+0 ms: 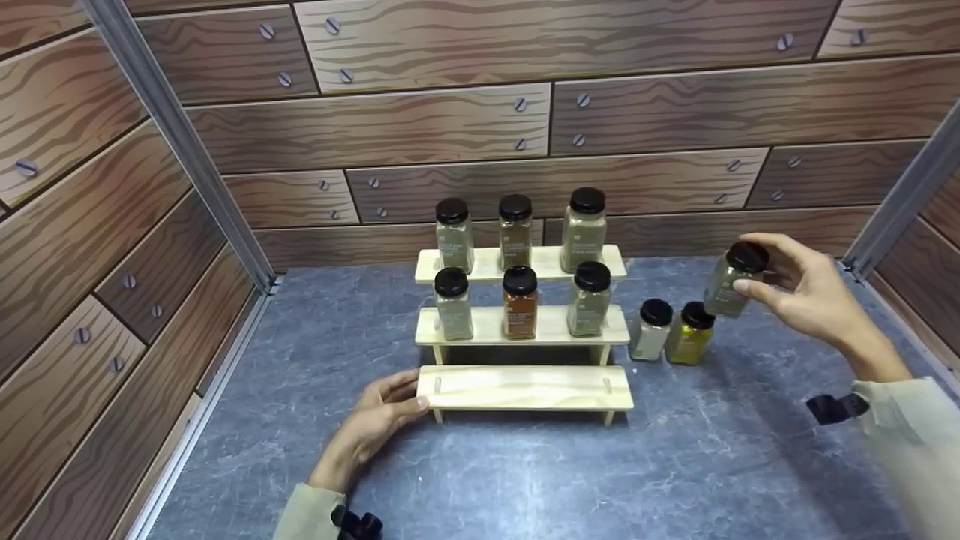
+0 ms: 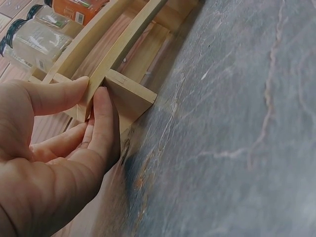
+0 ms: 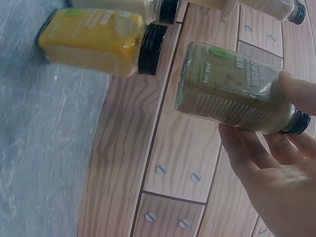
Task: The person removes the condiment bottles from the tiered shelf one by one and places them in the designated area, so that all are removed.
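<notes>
My right hand (image 1: 806, 292) holds a black-capped spice jar (image 1: 726, 285) of greenish-brown powder above the table, right of the rack. In the right wrist view, thumb and fingers grip this jar (image 3: 232, 89) near its cap. My left hand (image 1: 382, 412) pinches the left end of the lowest shelf (image 1: 525, 386) of a pale wooden three-step rack. The left wrist view shows thumb and fingertips on that shelf's end (image 2: 121, 54). Beneath and left of the held jar, a jar of yellow powder (image 1: 688, 337) and a jar of pale powder (image 1: 649, 334) stand upright on the table.
Three jars stand on the middle shelf (image 1: 551, 324), an orange-red one (image 1: 520, 304) at its centre. Three more are on the top shelf (image 1: 482, 262). Wood-patterned walls (image 1: 450, 127) enclose the grey marbled table (image 1: 660, 457) at the back and sides.
</notes>
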`<state>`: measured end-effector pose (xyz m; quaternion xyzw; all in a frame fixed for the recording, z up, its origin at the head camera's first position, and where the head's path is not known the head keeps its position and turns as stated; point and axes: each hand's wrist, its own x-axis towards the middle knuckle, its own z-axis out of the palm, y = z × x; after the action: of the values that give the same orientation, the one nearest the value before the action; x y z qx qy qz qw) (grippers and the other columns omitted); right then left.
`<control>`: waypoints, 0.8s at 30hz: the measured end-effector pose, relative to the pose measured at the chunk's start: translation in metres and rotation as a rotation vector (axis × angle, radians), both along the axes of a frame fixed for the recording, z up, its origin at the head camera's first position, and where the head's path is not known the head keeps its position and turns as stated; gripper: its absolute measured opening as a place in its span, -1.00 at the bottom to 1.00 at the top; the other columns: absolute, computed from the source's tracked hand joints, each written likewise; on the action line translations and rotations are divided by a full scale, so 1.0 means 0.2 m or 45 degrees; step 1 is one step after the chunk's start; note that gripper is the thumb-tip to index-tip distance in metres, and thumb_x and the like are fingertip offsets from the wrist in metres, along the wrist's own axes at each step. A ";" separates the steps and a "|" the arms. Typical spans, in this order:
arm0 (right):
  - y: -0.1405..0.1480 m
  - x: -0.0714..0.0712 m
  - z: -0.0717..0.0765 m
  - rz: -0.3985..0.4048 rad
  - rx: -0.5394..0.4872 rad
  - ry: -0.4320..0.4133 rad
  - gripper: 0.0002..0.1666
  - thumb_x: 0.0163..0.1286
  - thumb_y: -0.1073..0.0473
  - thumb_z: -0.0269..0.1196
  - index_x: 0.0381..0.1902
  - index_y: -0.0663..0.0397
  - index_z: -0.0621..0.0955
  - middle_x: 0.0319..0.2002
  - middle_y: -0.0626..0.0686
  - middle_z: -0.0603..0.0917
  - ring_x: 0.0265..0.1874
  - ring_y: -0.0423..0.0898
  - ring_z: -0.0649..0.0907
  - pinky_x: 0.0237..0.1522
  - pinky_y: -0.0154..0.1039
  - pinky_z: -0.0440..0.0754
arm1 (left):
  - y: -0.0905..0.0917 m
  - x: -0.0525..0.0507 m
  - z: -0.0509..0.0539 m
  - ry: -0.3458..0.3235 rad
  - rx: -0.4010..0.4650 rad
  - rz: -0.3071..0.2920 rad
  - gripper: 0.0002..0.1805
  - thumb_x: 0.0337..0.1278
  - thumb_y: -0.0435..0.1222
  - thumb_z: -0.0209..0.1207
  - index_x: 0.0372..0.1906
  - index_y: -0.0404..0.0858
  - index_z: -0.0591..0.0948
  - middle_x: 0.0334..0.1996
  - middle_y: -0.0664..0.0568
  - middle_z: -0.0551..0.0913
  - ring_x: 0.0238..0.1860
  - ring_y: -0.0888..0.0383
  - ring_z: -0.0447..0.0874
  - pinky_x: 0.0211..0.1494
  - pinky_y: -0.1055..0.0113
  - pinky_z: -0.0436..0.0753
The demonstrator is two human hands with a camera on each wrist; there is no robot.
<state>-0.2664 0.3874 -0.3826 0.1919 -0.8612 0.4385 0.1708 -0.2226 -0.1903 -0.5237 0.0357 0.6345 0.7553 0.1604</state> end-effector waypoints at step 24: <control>0.10 0.00 -0.09 -0.014 0.047 -0.049 -0.27 0.35 0.52 0.39 0.46 0.32 0.46 0.08 -0.49 0.60 0.02 -0.61 0.61 0.09 -0.73 0.58 | 0.00 -0.01 -0.01 -0.008 0.004 -0.007 -0.21 0.34 -0.58 0.20 0.57 -0.66 0.13 0.52 -0.62 0.23 0.17 0.03 0.70 0.37 0.29 0.73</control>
<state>-0.2662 0.4068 -0.4004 0.1817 -0.8734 0.4252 0.1532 -0.2238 -0.1908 -0.5264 0.0353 0.6328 0.7559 0.1642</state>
